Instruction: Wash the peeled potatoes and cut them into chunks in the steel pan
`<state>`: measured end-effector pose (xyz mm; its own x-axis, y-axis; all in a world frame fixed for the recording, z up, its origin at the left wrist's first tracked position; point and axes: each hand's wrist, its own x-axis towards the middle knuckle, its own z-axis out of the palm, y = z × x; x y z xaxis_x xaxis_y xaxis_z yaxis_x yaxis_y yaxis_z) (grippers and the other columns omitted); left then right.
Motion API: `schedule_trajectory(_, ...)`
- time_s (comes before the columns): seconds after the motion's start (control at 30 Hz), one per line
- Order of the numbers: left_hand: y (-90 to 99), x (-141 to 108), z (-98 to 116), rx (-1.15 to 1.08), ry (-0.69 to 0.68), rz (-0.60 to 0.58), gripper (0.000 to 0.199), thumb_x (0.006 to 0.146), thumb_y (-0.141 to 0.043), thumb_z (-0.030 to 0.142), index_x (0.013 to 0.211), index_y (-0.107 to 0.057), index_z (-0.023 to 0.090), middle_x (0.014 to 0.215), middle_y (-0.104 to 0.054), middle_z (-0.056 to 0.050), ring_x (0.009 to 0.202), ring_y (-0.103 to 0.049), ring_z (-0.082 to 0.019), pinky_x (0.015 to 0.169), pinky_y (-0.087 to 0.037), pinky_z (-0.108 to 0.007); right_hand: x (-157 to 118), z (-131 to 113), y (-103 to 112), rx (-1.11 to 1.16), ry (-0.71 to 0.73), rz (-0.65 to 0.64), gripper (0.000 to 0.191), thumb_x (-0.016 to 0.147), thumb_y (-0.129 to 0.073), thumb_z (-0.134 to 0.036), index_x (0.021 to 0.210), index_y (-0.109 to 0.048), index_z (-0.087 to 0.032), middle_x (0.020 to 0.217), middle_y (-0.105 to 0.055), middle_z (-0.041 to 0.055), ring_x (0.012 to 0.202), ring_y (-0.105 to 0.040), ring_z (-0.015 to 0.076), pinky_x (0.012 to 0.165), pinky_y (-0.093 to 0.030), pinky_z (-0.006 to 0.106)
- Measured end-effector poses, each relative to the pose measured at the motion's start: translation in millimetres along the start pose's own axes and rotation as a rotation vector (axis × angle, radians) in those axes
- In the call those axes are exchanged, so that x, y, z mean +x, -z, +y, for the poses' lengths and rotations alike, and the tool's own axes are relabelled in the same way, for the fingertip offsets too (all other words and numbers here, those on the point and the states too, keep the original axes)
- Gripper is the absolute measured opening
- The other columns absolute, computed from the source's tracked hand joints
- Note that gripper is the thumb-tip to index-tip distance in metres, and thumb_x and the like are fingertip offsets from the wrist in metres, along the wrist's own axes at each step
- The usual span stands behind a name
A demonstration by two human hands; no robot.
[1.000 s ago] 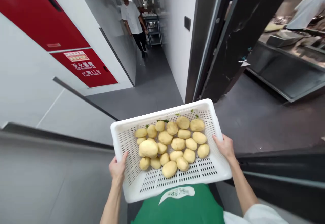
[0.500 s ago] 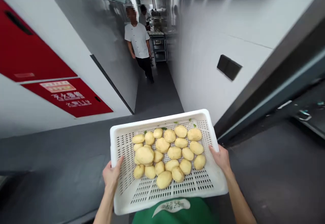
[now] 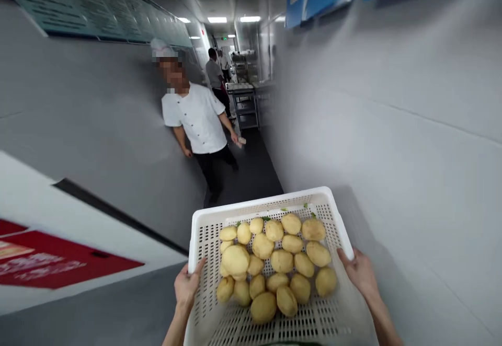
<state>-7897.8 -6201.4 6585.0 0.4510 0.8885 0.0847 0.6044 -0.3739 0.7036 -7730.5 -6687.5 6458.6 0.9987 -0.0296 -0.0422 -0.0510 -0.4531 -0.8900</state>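
Both hands carry a white perforated plastic basket (image 3: 259, 207) in front of me. Several peeled potatoes (image 3: 281, 261) lie in it, one of them resting on top of others at the left, and a few green leaf scraps (image 3: 265, 218) lie near the far wall. My left hand (image 3: 188, 283) grips the left rim with its thumb over the edge. On the right rim my right hand (image 3: 358, 270) holds on, thumb inside. The fingers under the rim are hidden on both sides.
A person in a white jacket (image 3: 198, 118) is close ahead at the left of a narrow corridor. Farther on stand other people (image 3: 215, 74) and a metal cart (image 3: 245, 108). A white wall (image 3: 411, 152) runs close on my right; a red cabinet (image 3: 58, 265) is at lower left.
I have moved forward into the corridor with the basket, and the walls are closer. The person in white has come nearer. Both hands keep their hold.
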Motion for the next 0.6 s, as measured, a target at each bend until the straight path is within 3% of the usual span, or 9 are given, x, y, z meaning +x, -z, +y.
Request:
schedule_trajectory(0.17, -4.0, 4.1, -4.2, -0.032, -0.055, -0.038, 0.062, 0.064, -0.062, 0.071, 0.089, -0.069, 0.015, 0.078, -0.075, -0.01, 0.08, -0.072, -0.034, 0.069, -0.055, -0.038, 0.3, 7.1, -5.1, 0.079, -0.02, 0.009, 0.064, 0.074, -0.043, -0.077, 0.08, -0.068, -0.019, 0.068, -0.073, 0.0115, 0.065, -0.068, 0.0286, 0.061, -0.052, 0.035)
schedule_trajectory(0.37, 0.1, 0.3, 10.2, 0.063, -0.09, 0.057, 0.048, 0.071, -0.06, 0.059, 0.088, -0.07, 0.014, 0.082, -0.075, -0.013, 0.085, -0.072, -0.035, 0.071, -0.054, -0.038, 4.4, -0.8, -1.0, 0.051, -0.007, -0.012, 0.059, 0.068, -0.045, -0.079, 0.066, -0.062, -0.022, 0.048, -0.062, 0.0084, 0.05, -0.061, 0.0265, 0.051, -0.048, 0.034)
schedule_trajectory(0.6, -9.0, 9.1, -2.0, -0.043, -0.033, 0.013, 0.047, 0.071, -0.063, 0.055, 0.094, -0.069, 0.014, 0.083, -0.074, -0.011, 0.083, -0.073, -0.03, 0.063, -0.056, -0.032, 2.0, 14.0, -9.0, 0.032, 0.044, 0.022, 0.054, 0.07, -0.043, -0.078, 0.062, -0.055, -0.026, 0.045, -0.057, 0.0053, 0.046, -0.057, 0.0238, 0.05, -0.045, 0.034)
